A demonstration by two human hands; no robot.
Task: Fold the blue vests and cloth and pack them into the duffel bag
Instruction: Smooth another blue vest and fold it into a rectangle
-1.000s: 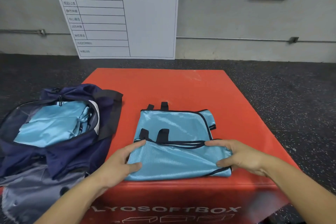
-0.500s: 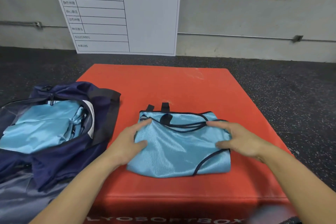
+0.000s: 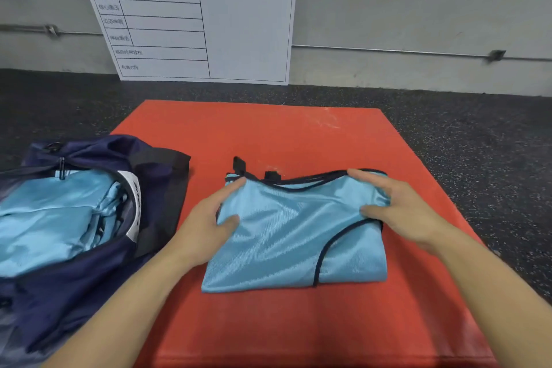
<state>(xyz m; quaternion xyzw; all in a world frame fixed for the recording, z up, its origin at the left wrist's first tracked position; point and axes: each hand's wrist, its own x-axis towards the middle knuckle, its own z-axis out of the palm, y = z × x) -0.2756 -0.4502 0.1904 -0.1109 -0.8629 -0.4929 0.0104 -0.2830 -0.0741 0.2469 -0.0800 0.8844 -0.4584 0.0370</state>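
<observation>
A light blue vest point(image 3: 298, 236) with dark trim lies folded on the red soft box point(image 3: 268, 134), its black straps poking out at the far edge. My left hand point(image 3: 206, 221) pinches the vest's left edge between thumb and fingers. At the right end of the far edge, my right hand point(image 3: 397, 206) holds the upper layer the same way. The navy duffel bag point(image 3: 89, 287) lies open at the left, with folded blue cloth point(image 3: 53, 218) inside it.
A white training-plan board point(image 3: 209, 18) leans on the grey wall beyond the box. Dark speckled floor point(image 3: 478, 143) surrounds the box. The bag's dark flap point(image 3: 167, 188) hangs over the box's left part, close to my left hand.
Both hands carried the vest's near half up and away, folding it over onto the far half. The vest is now a shorter, doubled rectangle.
</observation>
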